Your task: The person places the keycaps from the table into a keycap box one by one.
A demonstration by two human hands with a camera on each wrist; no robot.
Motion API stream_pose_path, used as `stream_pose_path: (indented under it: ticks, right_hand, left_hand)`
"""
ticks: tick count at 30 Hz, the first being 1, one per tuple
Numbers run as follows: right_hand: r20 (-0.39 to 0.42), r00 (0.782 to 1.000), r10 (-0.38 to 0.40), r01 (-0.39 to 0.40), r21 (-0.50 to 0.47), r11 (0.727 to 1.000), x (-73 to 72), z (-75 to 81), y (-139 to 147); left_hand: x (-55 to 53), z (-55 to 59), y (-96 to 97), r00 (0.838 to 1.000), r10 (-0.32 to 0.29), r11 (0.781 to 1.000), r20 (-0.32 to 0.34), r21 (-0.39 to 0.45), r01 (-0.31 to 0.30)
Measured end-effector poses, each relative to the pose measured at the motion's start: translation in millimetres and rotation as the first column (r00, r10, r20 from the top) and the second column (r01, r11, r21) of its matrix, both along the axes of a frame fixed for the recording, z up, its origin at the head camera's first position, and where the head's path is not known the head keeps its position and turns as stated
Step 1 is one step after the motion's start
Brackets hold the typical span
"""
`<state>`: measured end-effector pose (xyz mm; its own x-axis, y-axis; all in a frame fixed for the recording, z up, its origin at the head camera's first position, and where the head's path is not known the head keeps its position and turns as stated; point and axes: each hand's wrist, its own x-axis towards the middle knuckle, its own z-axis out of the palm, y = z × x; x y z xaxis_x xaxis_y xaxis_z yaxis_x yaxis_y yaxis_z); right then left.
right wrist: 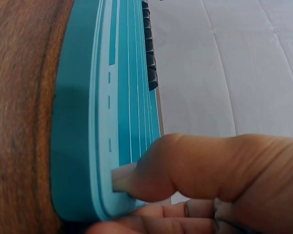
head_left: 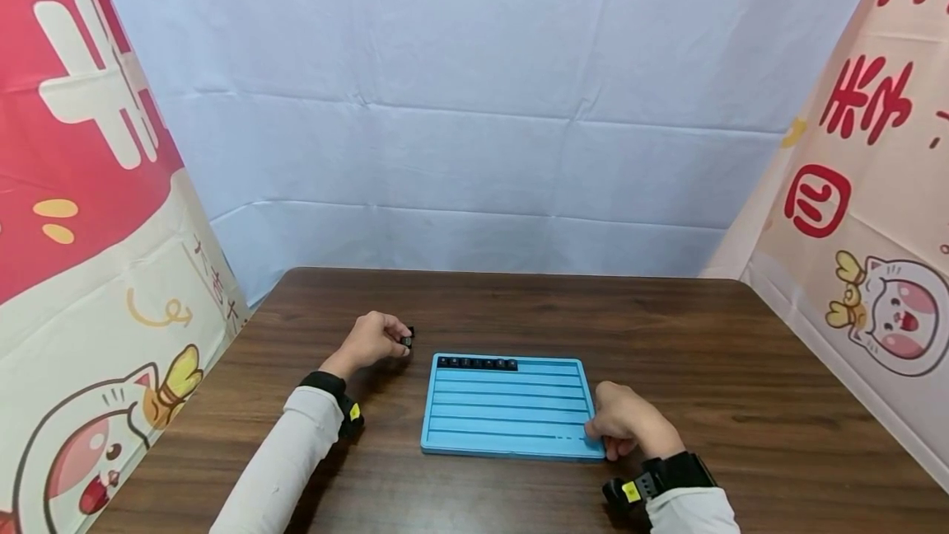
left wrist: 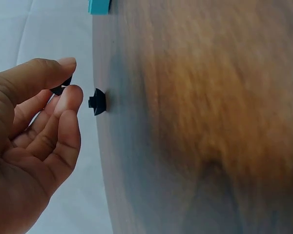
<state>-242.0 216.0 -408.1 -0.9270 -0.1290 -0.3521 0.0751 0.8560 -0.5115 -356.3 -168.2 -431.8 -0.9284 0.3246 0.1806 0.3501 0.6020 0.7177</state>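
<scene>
My left hand [head_left: 374,338] pinches a small black keycap [left wrist: 61,88] between thumb and fingertips, left of the tray and above the table. Just beyond those fingertips, a second black keycap [left wrist: 98,102] lies on the wood. A blue keycap tray [head_left: 504,410] with several long grooves lies flat in front of me. Along its far groove, at the left end, sits a row of black keycaps [head_left: 477,363]. My right hand [head_left: 628,420] grips the tray's near right corner, the thumb [right wrist: 129,181] on its top face and the other fingers curled at its side, partly hidden.
The brown wooden table [head_left: 667,336] reaches back to a pale cloth backdrop [head_left: 474,105]. Printed cloths hang on both sides, a red and cream one [head_left: 96,213] at left and a cream one [head_left: 875,254] at right.
</scene>
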Motion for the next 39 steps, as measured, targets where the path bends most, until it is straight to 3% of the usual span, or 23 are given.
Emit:
stream_pose_path:
  ticks: [11,30,39]
  right_hand:
    - [-0.007,1.0,-0.001,0.001,-0.001,1.0,-0.3,-1.1,0.2]
    - [0.01,1.0,0.006,-0.006,-0.015,1.0,-0.2,-0.5,0.6]
    - [-0.003,1.0,0.005,-0.005,-0.011,1.0,0.7,-0.1,-0.3]
  left_hand:
    - [-0.8,1.9,11.1,0.999,-0.048,0.999,0.003,-0.006,0.048]
    - [1.1,14.8,42.8,0.996,-0.074,0.997,0.044,-0.008,0.074]
    - [1.8,20.6,52.5,0.989,-0.131,0.991,0.075,-0.011,0.132]
